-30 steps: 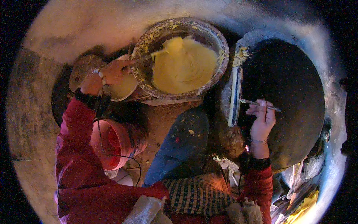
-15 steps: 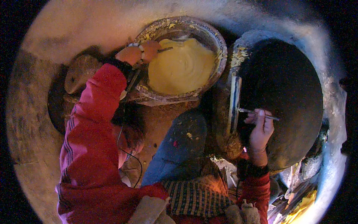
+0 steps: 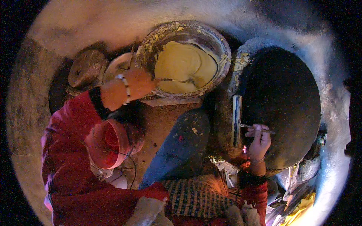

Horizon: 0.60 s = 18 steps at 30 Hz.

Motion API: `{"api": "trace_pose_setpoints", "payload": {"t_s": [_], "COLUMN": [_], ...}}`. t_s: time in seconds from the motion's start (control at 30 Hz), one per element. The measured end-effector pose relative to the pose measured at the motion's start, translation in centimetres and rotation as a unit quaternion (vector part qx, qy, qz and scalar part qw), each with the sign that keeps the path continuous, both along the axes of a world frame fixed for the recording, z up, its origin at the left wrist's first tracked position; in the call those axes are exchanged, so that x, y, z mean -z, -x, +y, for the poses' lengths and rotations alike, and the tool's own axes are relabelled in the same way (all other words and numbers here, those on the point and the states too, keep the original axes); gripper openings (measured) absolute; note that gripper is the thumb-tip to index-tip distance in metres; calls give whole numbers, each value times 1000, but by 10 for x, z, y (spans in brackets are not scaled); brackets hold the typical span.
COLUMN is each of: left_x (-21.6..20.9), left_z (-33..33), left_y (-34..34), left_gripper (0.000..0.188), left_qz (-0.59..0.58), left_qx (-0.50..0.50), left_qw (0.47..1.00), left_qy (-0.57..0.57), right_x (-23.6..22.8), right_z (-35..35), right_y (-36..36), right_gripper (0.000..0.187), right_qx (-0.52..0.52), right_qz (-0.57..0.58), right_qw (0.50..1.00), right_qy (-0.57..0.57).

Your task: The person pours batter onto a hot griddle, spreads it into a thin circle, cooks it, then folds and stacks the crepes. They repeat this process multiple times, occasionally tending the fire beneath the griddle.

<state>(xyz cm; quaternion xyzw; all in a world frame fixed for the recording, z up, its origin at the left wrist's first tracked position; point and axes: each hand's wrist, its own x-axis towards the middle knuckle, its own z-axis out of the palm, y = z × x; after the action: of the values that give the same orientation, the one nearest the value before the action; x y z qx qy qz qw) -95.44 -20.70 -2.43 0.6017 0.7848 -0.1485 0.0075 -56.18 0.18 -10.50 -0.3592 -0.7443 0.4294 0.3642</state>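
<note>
Yellow batter fills much of a round basin crusted with dried batter at its rim. At the basin's near left edge, my left hand is closed round the thin handle of a ladle, whose end dips into the batter. Over the large dark round griddle, my right hand pinches the slim handle of a T-shaped spreader. The spreader's long flat blade lies along the griddle's left edge. No batter shows on the griddle.
A red bucket stands under my left forearm, with a dark cable nearby. A round wooden block sits left of the basin. Below the griddle glows a fire, with sticks and yellow scraps at lower right. My knee is between basin and griddle.
My left hand and the ladle have come nearer and the forearm has swung left, uncovering the bucket. The spreader and my right hand sit slightly lower in the picture.
</note>
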Motion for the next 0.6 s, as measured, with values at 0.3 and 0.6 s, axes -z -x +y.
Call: {"api": "trace_pose_setpoints", "payload": {"t_s": [0.3,0.6], "left_x": [0,60], "left_z": [-24,6], "left_y": [91,95], "left_gripper": [39,42], "left_qz": [12,-350], "left_qx": [-2,-134], "left_qw": [1000,924], "left_qy": [19,78], "right_x": [-8,9], "right_z": [-6,6], "right_y": [-1,-26], "right_gripper": [16,19], "right_qx": [11,37], "right_qz": [33,-16], "right_qw": [999,999], "right_qy": [39,-31]}}
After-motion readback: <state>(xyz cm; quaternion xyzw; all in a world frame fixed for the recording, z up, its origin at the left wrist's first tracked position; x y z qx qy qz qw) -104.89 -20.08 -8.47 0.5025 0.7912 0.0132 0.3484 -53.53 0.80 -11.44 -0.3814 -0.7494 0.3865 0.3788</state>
